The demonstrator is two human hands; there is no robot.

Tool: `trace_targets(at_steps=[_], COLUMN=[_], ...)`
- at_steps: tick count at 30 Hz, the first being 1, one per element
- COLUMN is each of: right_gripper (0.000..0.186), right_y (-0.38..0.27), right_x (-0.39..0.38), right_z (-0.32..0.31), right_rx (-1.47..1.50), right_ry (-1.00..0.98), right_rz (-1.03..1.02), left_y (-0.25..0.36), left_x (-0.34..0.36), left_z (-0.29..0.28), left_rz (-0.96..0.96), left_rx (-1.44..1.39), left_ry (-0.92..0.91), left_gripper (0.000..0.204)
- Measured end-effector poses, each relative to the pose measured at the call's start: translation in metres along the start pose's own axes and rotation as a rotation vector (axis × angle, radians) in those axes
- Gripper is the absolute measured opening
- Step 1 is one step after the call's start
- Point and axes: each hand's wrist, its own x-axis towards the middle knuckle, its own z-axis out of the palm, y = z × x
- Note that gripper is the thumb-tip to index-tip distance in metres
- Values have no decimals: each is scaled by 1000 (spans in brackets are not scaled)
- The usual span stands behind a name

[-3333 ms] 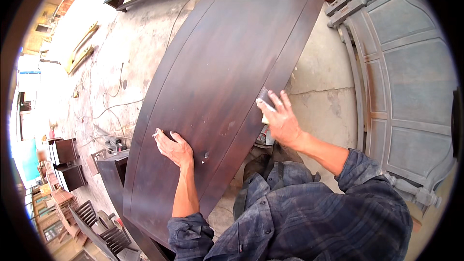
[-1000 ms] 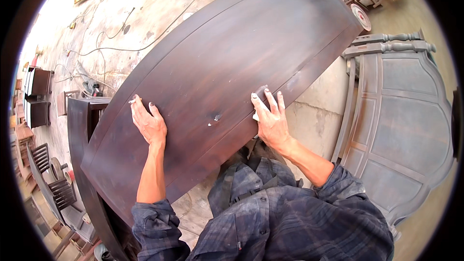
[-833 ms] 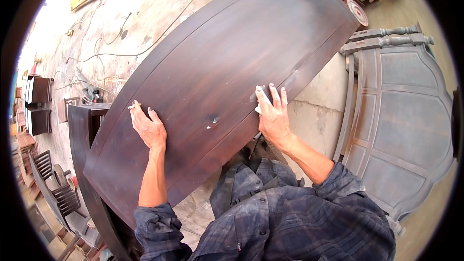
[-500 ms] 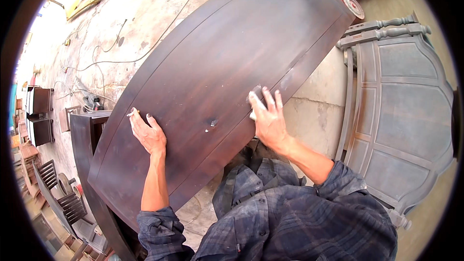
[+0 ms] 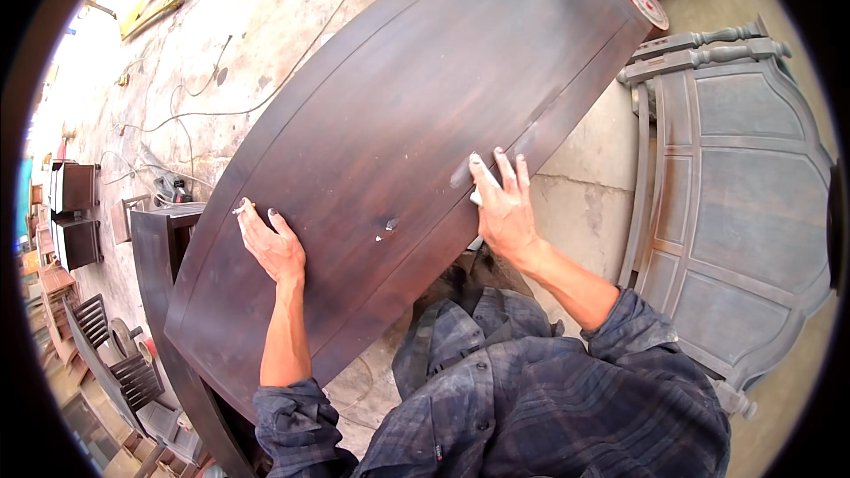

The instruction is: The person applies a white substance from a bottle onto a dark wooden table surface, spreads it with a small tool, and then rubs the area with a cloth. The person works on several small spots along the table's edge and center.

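Note:
A dark brown wooden tabletop (image 5: 372,124) with curved long sides and a scored line near its border lies slanted before me. Flat on its left part rests my left hand (image 5: 273,246), with a small cigarette (image 5: 238,209) between the fingers. My right hand (image 5: 506,212) is pressed on the near right edge, its fingers over a white pad that looks like folded sandpaper (image 5: 476,198); most of the pad is hidden under the hand. A pale dusty smear (image 5: 460,178) shows beside those fingertips. White flecks and a dark spot (image 5: 386,225) mark the wood between my hands.
At the right stands a grey panelled headboard (image 5: 744,186) with turned posts. A dark wooden frame (image 5: 159,274) stands against the tabletop's left end. Cables (image 5: 221,113) trail over the concrete floor, near a power tool (image 5: 173,188). Dark cabinets (image 5: 75,212) and a slatted chair (image 5: 133,381) are farther left.
My right hand has slid a little to the right and toward me along the edge with the pad, baring the pale smear. My left hand stays where it was.

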Motion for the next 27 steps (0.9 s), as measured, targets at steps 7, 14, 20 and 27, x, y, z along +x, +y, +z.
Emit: trace_targets(at_steps=[7,14,20,27], right_gripper=[58,56,59,58], right_y=[5,-2,-17,-16], right_x=[0,-5,-14,-13], right_z=[-3,-2,-1,-1], right_rx=[-15,35,90,110], right_ry=[11,8,-104,-51], right_rz=[14,-17,-76,-48], left_y=[-1,-4,-7,1], left_x=[0,-1,-1,1], left_z=[2,3,2,1], left_rz=[-9,-18,-9,-14], left_rx=[5,-9,16,-8], left_ry=[5,-10,-9,-8], left_gripper=[56,56,57,57])
